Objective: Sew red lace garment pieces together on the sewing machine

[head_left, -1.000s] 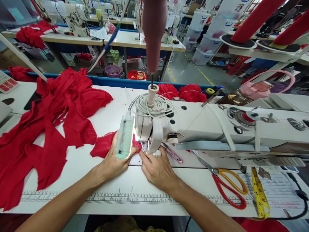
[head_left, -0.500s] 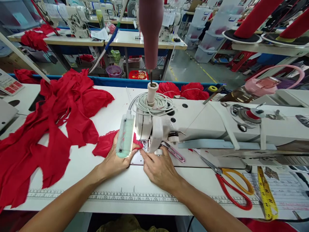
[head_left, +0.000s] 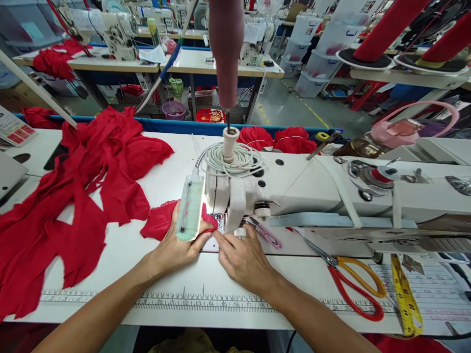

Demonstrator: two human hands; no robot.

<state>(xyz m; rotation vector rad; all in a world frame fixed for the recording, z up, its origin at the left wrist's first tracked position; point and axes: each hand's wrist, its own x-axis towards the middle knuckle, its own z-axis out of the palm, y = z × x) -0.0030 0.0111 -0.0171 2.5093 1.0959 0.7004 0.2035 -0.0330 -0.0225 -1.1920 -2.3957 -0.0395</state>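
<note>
A piece of red lace-edged fabric [head_left: 159, 221] lies at the needle area of a white sewing machine [head_left: 301, 181]. My left hand [head_left: 178, 252] grips this piece, thumb in front, near the presser foot [head_left: 218, 220]; the clear lamp [head_left: 190, 206] hides some of its fingers. From the other side, my right hand [head_left: 245, 257] rests on the machine bed with its fingers apart. One of its fingertips meets the fabric's edge beside my left thumb, while others reach under the machine head, by pink-handled thread snips [head_left: 268, 234].
A heap of red fabric pieces [head_left: 84, 196] covers the table's left side. Orange-and-red scissors [head_left: 353, 279] and a yellow tape measure [head_left: 405, 294] lie at the right. Red bundles [head_left: 294, 140] sit behind the machine. A printed ruler [head_left: 206, 301] runs along the front edge.
My left thumb has shifted slightly right, closer to my right fingertip. The fabric's edge by the presser foot sits a little differently. My right hand has barely moved.
</note>
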